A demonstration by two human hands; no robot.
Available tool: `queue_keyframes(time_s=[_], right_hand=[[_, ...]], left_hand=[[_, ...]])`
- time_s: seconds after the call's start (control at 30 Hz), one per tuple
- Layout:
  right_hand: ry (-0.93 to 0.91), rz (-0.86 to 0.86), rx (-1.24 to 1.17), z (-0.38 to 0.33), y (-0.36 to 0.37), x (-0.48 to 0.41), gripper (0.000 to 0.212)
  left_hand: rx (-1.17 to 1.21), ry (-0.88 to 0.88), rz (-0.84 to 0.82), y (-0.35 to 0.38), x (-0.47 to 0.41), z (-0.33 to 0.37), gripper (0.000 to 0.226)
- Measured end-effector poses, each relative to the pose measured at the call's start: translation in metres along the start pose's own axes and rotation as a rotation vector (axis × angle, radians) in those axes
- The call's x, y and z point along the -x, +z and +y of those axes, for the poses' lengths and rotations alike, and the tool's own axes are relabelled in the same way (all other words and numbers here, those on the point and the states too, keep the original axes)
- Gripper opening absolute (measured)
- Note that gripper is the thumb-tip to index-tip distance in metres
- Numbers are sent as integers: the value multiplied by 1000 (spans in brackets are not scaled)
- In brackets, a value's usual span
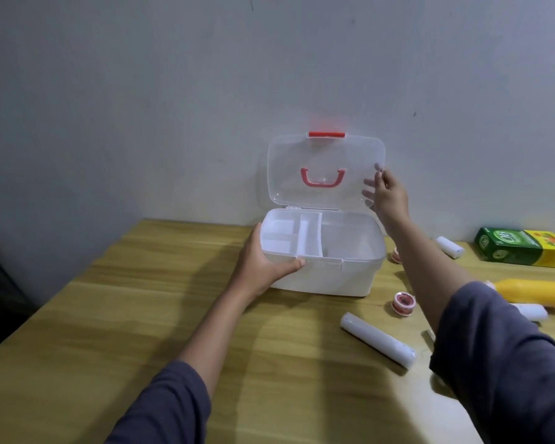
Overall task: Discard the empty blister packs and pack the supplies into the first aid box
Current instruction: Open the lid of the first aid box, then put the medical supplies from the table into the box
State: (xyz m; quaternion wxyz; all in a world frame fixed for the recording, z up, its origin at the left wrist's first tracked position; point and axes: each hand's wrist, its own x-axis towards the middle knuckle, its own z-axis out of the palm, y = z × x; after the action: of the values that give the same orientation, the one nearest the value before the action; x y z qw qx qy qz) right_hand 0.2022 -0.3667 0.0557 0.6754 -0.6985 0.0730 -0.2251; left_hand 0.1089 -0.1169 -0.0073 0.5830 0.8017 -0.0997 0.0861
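Note:
The white first aid box point(334, 277) stands open at the back of the table, against the wall. Its clear lid point(326, 161) is upright, with a red handle and a red latch. A divided white tray point(298, 238) fills the left of the box. My left hand point(263, 264) grips the box's front left corner. My right hand point(388, 193) holds the lid's right edge. To the right lie a long white roll point(377, 339), two small tape rolls point(402, 303) point(395, 255), more white rolls point(450, 246) point(530, 311), a yellow bottle point(532, 291) and a green and yellow carton point(523, 246).
The wooden table point(141, 315) ends at a left edge with a dark drop beside it. A grey wall point(173, 107) stands right behind the box. A small flat grey item point(429, 334) lies by my right forearm.

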Motion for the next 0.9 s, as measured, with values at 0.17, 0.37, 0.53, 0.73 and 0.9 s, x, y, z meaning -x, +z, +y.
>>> queue_keyframes(time_s=[0.17,0.37,0.53,0.73,0.9], right_hand=[[34,-57,-21,0,-1,3,39],[-69,-58,212,-5,-24,16,36],[-55,197,501,12,-85,22,38],[13,405,813,49,-167,22,41],[40,363,995,57,-193,11,40]], left_hand=[[-3,-68,16,-7,-3,2,119],[-31,-77,26,-6,-10,8,103],[35,-55,53,4,-8,6,90],[52,-46,80,10,-7,6,97],[35,-55,72,8,-6,5,105]])
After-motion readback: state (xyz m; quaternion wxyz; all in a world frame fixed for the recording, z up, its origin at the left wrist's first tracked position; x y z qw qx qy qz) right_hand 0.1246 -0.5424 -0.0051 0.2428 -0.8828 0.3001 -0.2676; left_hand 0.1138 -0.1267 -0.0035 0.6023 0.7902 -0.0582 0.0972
